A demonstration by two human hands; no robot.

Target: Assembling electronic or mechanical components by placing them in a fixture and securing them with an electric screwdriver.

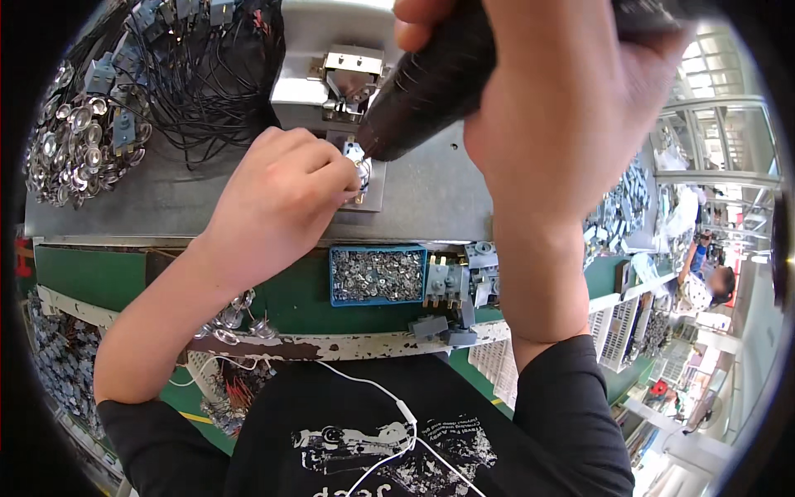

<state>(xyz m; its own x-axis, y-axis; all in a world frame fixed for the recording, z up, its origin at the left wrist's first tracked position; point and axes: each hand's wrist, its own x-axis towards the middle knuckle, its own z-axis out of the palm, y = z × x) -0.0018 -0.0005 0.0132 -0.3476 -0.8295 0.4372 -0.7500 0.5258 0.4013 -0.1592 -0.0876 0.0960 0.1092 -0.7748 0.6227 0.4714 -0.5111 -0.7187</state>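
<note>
My right hand (563,116) is wrapped round a thick black power screwdriver (431,91), tilted with its nose down to the left. That nose reaches a small white plug part with brass pins (354,157) lying on a raised metal block (374,186). My left hand (286,186) is closed at the part's left side, fingertips pinching it; they hide much of it. Just beyond stands a metal clamp fixture (352,79).
Black cables with grey plugs (207,74) and shiny metal cups (83,149) heap at the left. A blue tray of small metal pieces (377,277) sits nearer me, beside grey plug housings (451,282). More grey parts (621,207) lie right. A person (704,282) is far right.
</note>
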